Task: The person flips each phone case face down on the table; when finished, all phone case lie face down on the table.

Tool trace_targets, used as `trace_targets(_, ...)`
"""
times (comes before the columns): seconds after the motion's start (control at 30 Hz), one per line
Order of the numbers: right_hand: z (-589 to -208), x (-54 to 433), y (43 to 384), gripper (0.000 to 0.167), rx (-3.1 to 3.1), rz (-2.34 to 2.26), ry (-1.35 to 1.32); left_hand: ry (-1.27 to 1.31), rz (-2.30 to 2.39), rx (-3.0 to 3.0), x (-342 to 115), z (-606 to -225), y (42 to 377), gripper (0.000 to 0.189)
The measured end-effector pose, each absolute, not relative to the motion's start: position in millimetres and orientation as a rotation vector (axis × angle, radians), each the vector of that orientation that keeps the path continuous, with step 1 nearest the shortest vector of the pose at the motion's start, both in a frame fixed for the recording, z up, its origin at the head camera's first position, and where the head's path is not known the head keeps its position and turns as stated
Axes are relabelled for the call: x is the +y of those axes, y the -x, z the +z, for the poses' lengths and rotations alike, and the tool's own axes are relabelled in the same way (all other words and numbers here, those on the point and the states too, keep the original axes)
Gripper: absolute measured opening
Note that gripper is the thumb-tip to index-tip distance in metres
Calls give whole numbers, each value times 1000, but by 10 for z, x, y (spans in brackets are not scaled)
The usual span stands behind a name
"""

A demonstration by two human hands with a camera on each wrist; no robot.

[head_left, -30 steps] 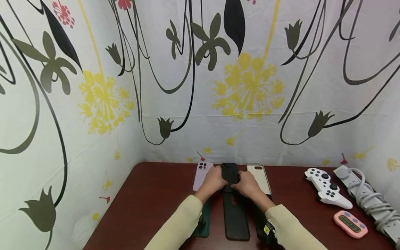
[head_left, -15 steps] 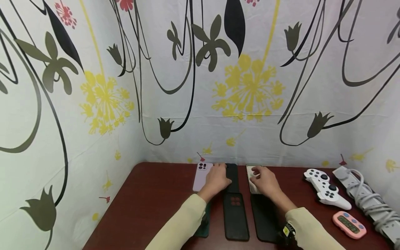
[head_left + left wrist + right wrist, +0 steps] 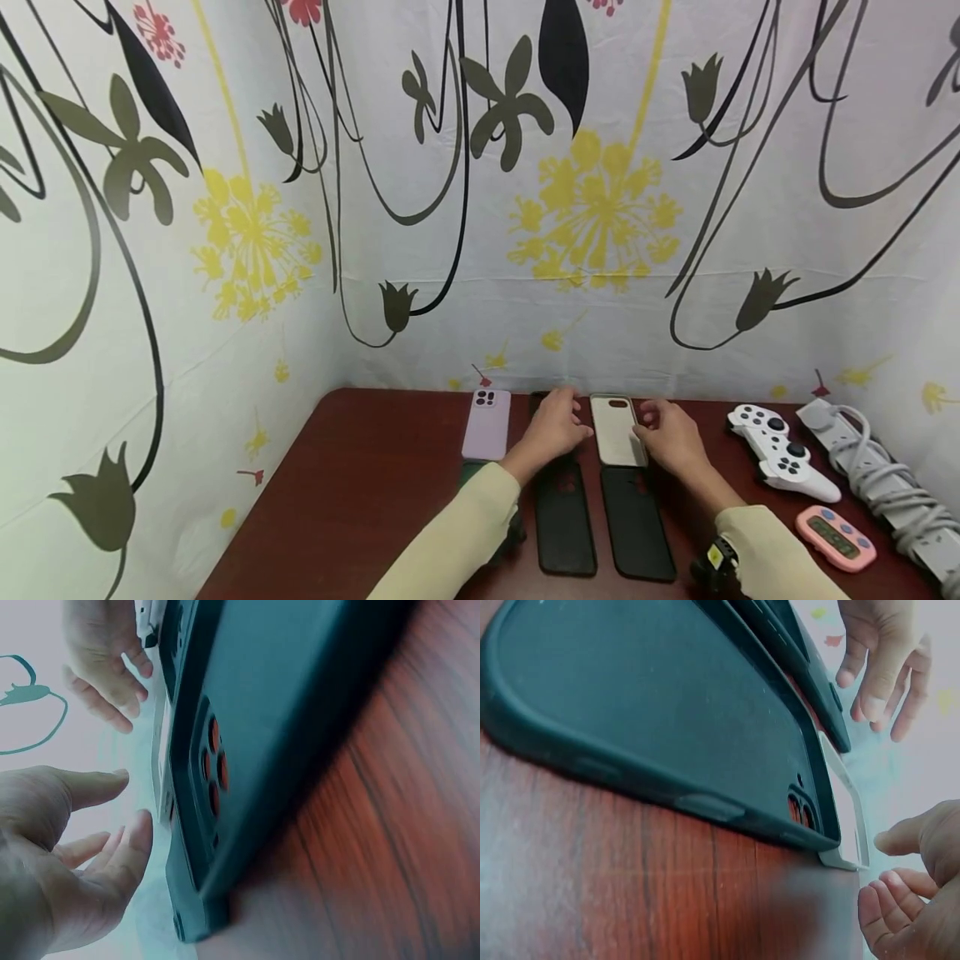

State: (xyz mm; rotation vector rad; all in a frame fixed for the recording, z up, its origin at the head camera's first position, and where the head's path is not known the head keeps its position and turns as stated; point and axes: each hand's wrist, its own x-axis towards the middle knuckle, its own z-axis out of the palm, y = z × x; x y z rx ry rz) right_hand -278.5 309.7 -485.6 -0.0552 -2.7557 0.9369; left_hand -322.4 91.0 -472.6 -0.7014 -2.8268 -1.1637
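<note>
A cream phone case [image 3: 618, 432] lies in the back row in the head view, between my two hands. My left hand [image 3: 553, 429] hovers to its left, over a black phone case [image 3: 537, 402] that it mostly covers. On the right side my right hand [image 3: 675, 437] has its thumb close to the cream case's edge; whether it touches cannot be told. In the left wrist view my left hand [image 3: 75, 862] has fingers spread, holding nothing. Likewise, my right hand [image 3: 922, 885] in the right wrist view shows loosely bent fingers around nothing.
Two black cases [image 3: 565, 525] [image 3: 639, 525] lie in the front row. Behind the left sleeve a green case [image 3: 471, 472] is mostly hidden, below a lilac case [image 3: 486, 425]. To the right are a white game controller [image 3: 783, 452], a pink timer [image 3: 836, 537] and a cable-wrapped power strip [image 3: 885, 475].
Both hands have left the black case at the back middle. The right hand moved right, past the cream case; the left hand followed rightward to the cream case's left side.
</note>
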Motion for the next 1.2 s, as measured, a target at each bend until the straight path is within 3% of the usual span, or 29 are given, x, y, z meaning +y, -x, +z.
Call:
trace_targets(0.5,-5003,3342,2787,56,-2807,1304,120,532,-1339,-3001,1147,-4698,3120,65)
trace_targets(0.73,-4969,3361,2797,53,-2810,1331,110,460,-1204,-3084,1254,-4710,3183,64)
trace_targets(0.9,-4981,3355,2814,57,-2841,1307,75,444,-1053,-3140,1308,-4706,3215,47)
trace_targets(1.1,-4988,3349,2842,55,-2856,1272,63,406,-1021,-3146,1377,-4811,3308,59)
trace_targets(1.2,-4995,3339,2850,50,-2861,1272,67,400,-980,-3162,1431,-4986,3445,51)
